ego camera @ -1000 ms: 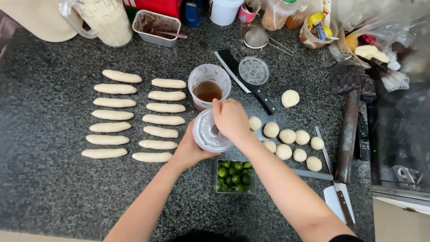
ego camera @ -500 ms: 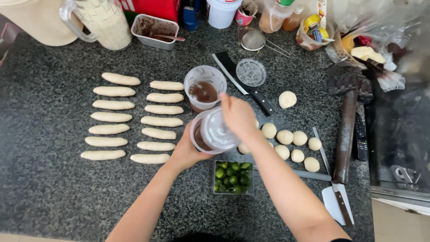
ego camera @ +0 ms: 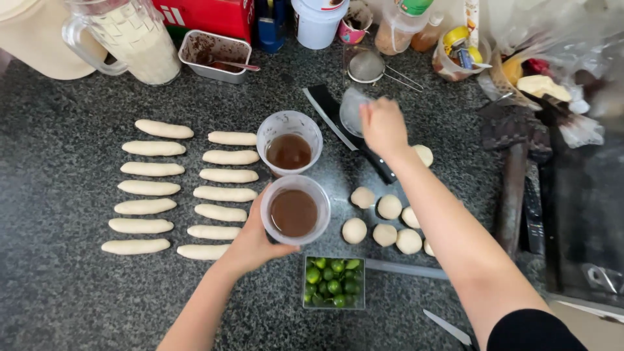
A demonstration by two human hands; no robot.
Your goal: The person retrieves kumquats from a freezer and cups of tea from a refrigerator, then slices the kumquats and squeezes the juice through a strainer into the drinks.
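Lid's off now: the right hand (ego camera: 383,127) has carried the clear lid (ego camera: 354,109) up past the knife (ego camera: 351,133), pinching it in its fingers. The left hand (ego camera: 250,244) still grips the open cup of brown sauce (ego camera: 294,210), just above the tub of green limes (ego camera: 333,281), with a second cup (ego camera: 289,143) right behind it.

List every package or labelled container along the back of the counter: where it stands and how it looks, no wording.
Red carton: back edge, centre-left, boxy, red with white marks.
White tub: back centre, round, white with a dark rim band.
Clear bottle: right of the tub, green label, brownish contents.
Small clear cup: back right, holds yellow and blue packets.
No screens or signs visible.
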